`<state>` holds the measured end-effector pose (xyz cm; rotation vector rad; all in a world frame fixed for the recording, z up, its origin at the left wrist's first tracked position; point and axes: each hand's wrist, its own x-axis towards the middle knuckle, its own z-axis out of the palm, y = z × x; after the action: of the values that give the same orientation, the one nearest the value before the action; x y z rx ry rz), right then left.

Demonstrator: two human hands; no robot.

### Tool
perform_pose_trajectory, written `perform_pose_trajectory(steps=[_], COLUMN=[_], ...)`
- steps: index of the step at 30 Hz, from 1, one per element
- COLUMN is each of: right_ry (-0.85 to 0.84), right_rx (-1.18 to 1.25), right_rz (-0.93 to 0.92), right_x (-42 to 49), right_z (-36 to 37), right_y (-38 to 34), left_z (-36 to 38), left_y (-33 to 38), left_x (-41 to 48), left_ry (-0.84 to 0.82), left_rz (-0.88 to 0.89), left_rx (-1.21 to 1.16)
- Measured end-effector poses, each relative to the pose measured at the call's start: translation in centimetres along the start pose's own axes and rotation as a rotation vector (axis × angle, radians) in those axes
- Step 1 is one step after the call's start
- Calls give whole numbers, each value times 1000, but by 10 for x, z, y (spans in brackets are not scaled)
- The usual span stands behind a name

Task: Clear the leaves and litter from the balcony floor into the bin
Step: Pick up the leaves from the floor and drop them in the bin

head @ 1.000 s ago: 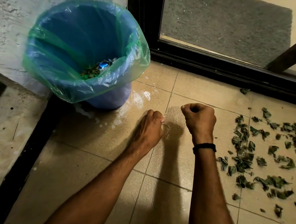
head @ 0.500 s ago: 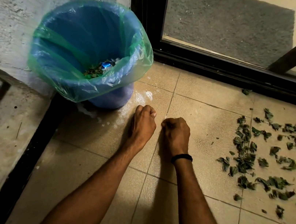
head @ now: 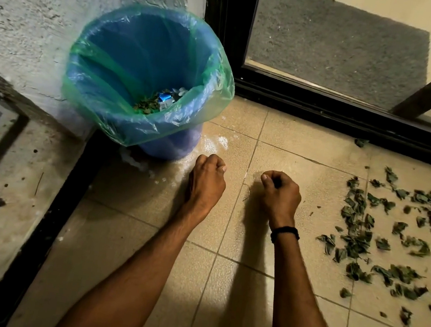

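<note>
the bin (head: 142, 48), a round blue tub lined with a thin green see-through bag (head: 215, 99) folded over its rim, stood upright in the far left corner of the balcony floor (head: 308, 154). low inside it lay a small heap of dry leaves (head: 144, 104) with a blue and white scrap of packaging (head: 164, 99) on top. more leaves (head: 357, 237), dark green and curled, lay scattered loose over the beige tiles toward the right edge of the floor, well apart from the bin. one stray leaf (head: 360, 142) sat by the far edge. a thin wisp of stalk (head: 246, 193) lay near a grout line mid-floor, and white powdery specks (head: 218, 142) ringed the bin's foot.
</note>
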<state>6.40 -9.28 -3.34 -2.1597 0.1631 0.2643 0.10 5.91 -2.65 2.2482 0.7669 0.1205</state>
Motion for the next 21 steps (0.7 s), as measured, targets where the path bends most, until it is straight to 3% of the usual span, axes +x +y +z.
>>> perform_pose_trajectory(steps=[5, 12, 18, 21], right_ry=[-156, -123, -210, -192], right_rx=[-213, -510, -628, -425], right_rz=[-82, -272, -167, -41], right_x=[2, -9, -7, -6], right_z=[17, 32, 39, 27], right_y=[3, 1, -8, -19], left_z=[0, -1, -3, -6], left_y=[-1, -2, -2, -3], left_x=[-2, -1, -1, 1], left_ry=[-5, -1, 2, 7], left_rz=[15, 12, 9, 6], left_rx=[14, 11, 8, -5])
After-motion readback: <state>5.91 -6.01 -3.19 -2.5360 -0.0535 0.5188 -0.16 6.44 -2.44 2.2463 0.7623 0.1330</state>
